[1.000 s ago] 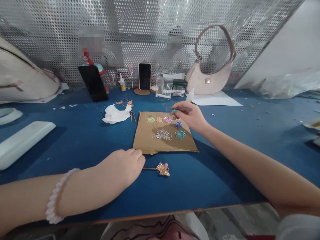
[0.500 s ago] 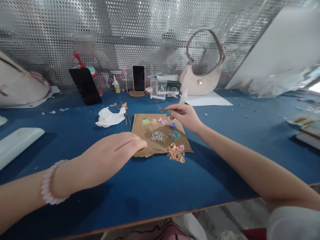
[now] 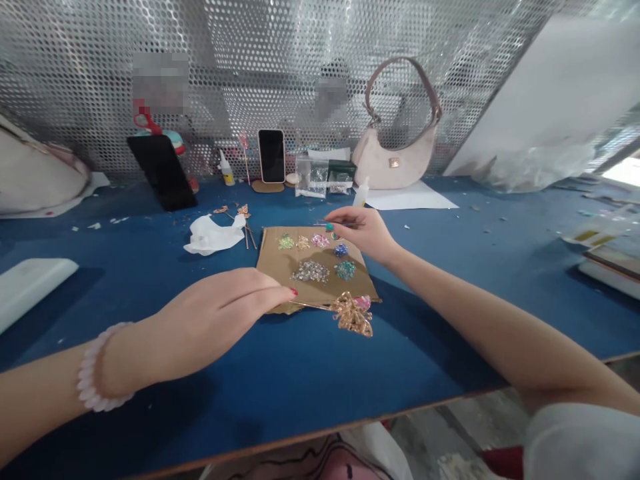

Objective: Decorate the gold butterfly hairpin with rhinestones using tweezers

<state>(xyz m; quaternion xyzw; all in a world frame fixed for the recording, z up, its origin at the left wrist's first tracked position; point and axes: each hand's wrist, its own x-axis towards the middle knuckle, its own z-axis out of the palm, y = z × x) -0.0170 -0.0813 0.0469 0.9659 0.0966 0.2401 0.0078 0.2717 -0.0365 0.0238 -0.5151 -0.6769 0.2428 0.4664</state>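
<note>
My left hand (image 3: 215, 313) is closed, pinching the thin stick of a gold hairpin (image 3: 353, 315). The hairpin's butterfly-like ornament carries a pink piece and hangs off the front right of a brown cardboard sheet (image 3: 280, 283). Above the back right of the cardboard, my right hand (image 3: 367, 232) is closed round slim metal tweezers (image 3: 357, 223), their thin tip pointing left. Small piles of rhinestones lie on the cardboard: silver (image 3: 311, 271), teal (image 3: 345, 269), blue (image 3: 341, 250), pink (image 3: 320, 241), peach (image 3: 303, 243) and green (image 3: 286, 241).
Crumpled white tissue (image 3: 213, 235) and gold hairpins (image 3: 245, 220) lie left of the cardboard. Behind stand glue bottles (image 3: 227, 170), a phone (image 3: 271, 157), a leaning black tablet (image 3: 163, 172), clear bags (image 3: 313, 177) and a handbag (image 3: 395, 160). A white block (image 3: 35, 287) sits left.
The hairpin ornament has turned and dipped slightly, showing more of its stick. My right hand keeps its grip near the same spot. The view has shifted a little.
</note>
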